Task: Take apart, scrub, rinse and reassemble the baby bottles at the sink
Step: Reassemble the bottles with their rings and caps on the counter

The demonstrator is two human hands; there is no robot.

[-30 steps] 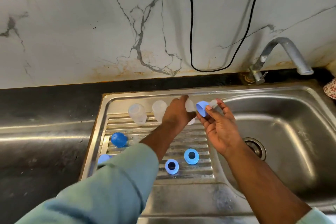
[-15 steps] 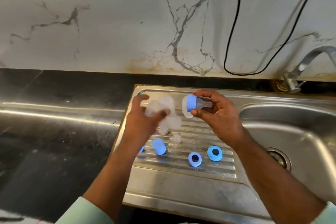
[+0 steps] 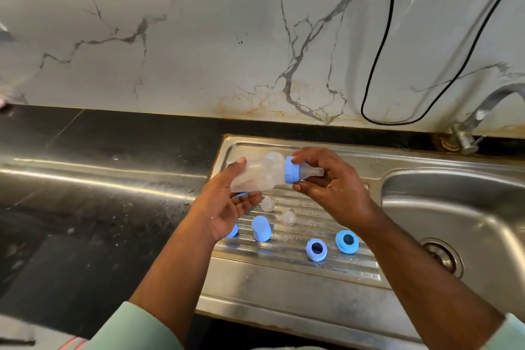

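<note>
Above the drainboard [image 3: 284, 278] I hold a clear baby bottle [image 3: 260, 175] on its side. My left hand [image 3: 227, 207] grips the bottle's body from below. My right hand [image 3: 332, 182] pinches the blue collar [image 3: 292, 170], which sits on the bottle's neck with the clear teat [image 3: 311, 172] pointing right. On the drainboard lie two blue rings [image 3: 316, 249] [image 3: 347, 241], a blue cap [image 3: 260, 228], another blue piece [image 3: 233, 231] partly hidden by my left hand, and two clear teats [image 3: 268, 203] [image 3: 288, 217]. Another clear bottle [image 3: 274, 157] stands behind the held one.
The steel sink basin [image 3: 454, 207] with its drain [image 3: 443, 256] lies to the right, and the tap [image 3: 483, 111] is at the far right. A black cable [image 3: 377, 65] hangs on the marble wall. Wet black countertop [image 3: 99, 193] spreads to the left.
The bottle body and the blue collar with teat, held apart before, are now joined. My head has turned left, shifting the sink to the right.
</note>
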